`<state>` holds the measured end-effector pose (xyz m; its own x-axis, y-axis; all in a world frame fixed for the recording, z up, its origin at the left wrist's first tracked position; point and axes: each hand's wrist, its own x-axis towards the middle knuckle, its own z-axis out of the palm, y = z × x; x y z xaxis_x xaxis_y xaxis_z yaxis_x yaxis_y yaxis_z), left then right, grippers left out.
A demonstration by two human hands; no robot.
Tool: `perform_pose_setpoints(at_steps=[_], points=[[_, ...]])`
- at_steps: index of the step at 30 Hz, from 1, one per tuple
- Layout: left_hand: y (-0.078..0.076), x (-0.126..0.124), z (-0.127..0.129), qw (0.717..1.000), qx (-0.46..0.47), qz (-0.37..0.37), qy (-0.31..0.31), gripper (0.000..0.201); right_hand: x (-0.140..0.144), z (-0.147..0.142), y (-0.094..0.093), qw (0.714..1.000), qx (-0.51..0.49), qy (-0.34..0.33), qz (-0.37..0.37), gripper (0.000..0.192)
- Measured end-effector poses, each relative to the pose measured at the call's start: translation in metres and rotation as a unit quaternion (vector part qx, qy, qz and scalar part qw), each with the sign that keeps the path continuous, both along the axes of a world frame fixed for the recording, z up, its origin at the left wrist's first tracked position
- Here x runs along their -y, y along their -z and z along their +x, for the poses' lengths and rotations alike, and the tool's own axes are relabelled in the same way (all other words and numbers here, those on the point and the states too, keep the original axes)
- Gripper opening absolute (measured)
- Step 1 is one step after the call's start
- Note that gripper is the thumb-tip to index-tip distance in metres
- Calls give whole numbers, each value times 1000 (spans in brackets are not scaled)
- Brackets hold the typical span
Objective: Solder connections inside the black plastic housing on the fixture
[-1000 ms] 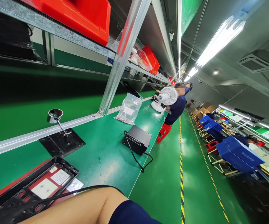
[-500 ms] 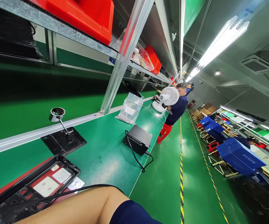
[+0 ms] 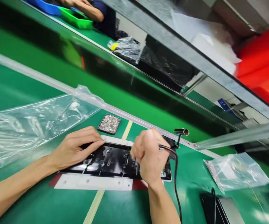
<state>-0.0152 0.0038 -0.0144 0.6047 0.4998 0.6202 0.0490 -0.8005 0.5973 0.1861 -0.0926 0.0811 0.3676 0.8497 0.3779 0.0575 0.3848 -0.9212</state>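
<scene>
A black plastic panel [image 3: 111, 161] lies flat on a white and red fixture plate [image 3: 90, 183] on the green bench. My left hand [image 3: 76, 149] rests palm down on the panel's left end, fingers spread along its far edge. My right hand [image 3: 148, 155] is fisted around a corded tool [image 3: 164, 147] held over the panel's right part; the tool's tip is hidden behind my fingers. Its black cable [image 3: 176, 180] runs down toward me.
A small tray of screws [image 3: 109, 123] sits just beyond the panel. A large clear plastic bag [image 3: 31, 121] lies at the left, another clear bag [image 3: 234, 171] at the right. A black box [image 3: 220, 210] is at the lower right. A small metal cup on a stand [image 3: 182, 132] is behind my right hand. Another person's arm [image 3: 83, 7] is across the line.
The view has swung from looking down the aisle to looking down at the bench. Both hands are now in view, on the black panel.
</scene>
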Motion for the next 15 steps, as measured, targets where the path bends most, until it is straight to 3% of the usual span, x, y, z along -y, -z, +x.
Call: perform_pose_setpoints(at_steps=[5, 15], points=[[12, -3, 2, 1000, 1, -13, -3, 12, 3, 8, -8, 995, -86, -43, 7, 50], [11, -3, 3, 999, 16, -29, -4, 12, 2, 6, -15, 999, -32, 5, 6, 50]])
